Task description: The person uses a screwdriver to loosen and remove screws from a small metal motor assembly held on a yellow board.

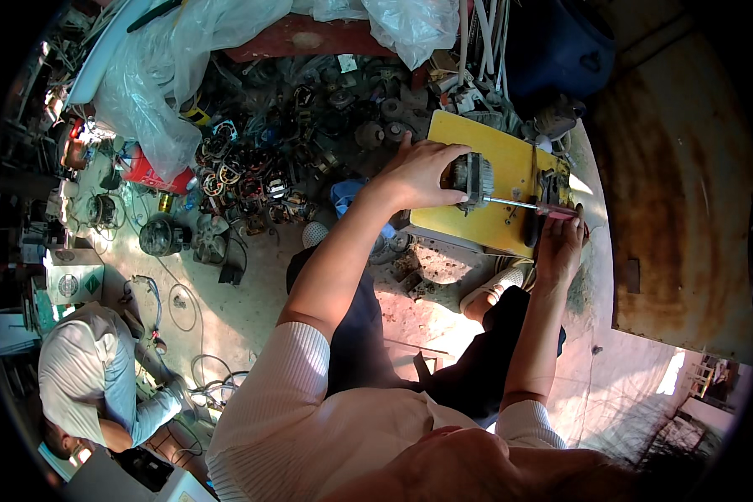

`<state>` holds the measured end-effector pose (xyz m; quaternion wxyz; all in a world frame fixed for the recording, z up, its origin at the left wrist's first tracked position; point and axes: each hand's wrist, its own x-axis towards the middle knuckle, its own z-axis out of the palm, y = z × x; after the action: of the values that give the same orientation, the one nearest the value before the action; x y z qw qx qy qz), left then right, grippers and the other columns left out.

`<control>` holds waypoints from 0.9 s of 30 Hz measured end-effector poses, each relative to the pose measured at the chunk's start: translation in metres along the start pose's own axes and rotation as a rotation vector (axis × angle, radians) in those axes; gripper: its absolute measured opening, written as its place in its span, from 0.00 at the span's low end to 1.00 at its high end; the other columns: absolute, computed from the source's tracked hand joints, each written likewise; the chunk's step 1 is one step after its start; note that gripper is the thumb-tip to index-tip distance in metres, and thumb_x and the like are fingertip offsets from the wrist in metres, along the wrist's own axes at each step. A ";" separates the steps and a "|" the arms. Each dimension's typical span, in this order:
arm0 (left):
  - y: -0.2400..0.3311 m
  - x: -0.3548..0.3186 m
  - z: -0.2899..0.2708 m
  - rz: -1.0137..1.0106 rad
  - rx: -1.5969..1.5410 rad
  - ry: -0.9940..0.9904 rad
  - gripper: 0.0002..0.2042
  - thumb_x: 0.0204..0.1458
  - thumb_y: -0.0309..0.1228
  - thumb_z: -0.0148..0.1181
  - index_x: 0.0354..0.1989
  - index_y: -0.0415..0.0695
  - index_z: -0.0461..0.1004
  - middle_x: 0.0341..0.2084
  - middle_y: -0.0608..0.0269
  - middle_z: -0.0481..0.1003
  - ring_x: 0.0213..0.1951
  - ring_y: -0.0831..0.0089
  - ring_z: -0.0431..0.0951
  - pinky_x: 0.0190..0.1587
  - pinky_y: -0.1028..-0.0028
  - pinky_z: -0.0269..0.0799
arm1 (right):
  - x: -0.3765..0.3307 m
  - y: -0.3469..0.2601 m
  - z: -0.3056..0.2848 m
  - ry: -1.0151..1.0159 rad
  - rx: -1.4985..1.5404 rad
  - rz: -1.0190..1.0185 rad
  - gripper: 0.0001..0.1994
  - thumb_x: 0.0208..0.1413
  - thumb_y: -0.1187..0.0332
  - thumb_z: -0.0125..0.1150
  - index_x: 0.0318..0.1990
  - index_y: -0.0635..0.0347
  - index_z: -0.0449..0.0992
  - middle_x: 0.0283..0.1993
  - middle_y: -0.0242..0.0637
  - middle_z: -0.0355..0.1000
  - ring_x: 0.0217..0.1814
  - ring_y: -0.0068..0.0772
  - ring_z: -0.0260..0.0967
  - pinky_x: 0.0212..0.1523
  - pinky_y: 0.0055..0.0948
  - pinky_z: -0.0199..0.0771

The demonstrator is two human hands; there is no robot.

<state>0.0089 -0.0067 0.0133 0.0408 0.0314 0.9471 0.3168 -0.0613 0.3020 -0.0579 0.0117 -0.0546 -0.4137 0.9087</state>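
Head view, left fingers (450,153) clasping metal housing (478,179), right fingers (571,229) curled round screwdriver (549,210), arms (330,272) outstretched

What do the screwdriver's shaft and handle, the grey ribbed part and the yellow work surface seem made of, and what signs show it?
Screwdriver shaft: metal, probably steel; bright shine.
Screwdriver handle: likely plastic; even pinkish-red colour.
Grey ribbed part: probably cast metal; dull, with moulded-looking ridges.
Yellow work surface: apparently painted; flat, marked colour; material beneath unclear.
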 end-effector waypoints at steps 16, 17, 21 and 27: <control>-0.001 -0.001 0.001 -0.008 -0.011 0.002 0.41 0.46 0.48 0.69 0.70 0.53 0.60 0.65 0.50 0.66 0.68 0.55 0.62 0.74 0.45 0.37 | -0.009 -0.007 0.018 0.049 -0.028 0.022 0.21 0.70 0.66 0.52 0.67 0.58 0.63 0.60 0.38 0.69 0.62 0.35 0.67 0.66 0.40 0.67; -0.002 -0.002 0.001 -0.009 -0.011 0.000 0.41 0.46 0.48 0.69 0.70 0.53 0.60 0.65 0.50 0.66 0.68 0.55 0.62 0.74 0.45 0.37 | -0.010 -0.007 0.021 0.091 -0.041 0.021 0.20 0.70 0.67 0.51 0.67 0.58 0.63 0.61 0.38 0.69 0.62 0.35 0.67 0.66 0.39 0.67; -0.001 -0.001 -0.001 -0.008 -0.015 -0.009 0.41 0.46 0.48 0.69 0.70 0.53 0.61 0.64 0.49 0.67 0.68 0.55 0.62 0.74 0.45 0.38 | -0.009 -0.004 0.015 0.062 -0.026 -0.006 0.20 0.70 0.65 0.52 0.66 0.57 0.65 0.60 0.37 0.69 0.61 0.34 0.68 0.65 0.39 0.67; -0.002 -0.001 0.000 -0.008 -0.023 -0.005 0.41 0.46 0.48 0.69 0.70 0.53 0.60 0.64 0.50 0.67 0.68 0.55 0.62 0.74 0.46 0.38 | -0.009 -0.002 0.012 -0.022 0.020 0.031 0.20 0.69 0.65 0.54 0.66 0.57 0.66 0.57 0.34 0.71 0.59 0.31 0.69 0.62 0.36 0.70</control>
<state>0.0102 -0.0083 0.0121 0.0446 0.0278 0.9434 0.3275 -0.0536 0.2935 -0.0478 -0.0063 -0.0508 -0.4038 0.9134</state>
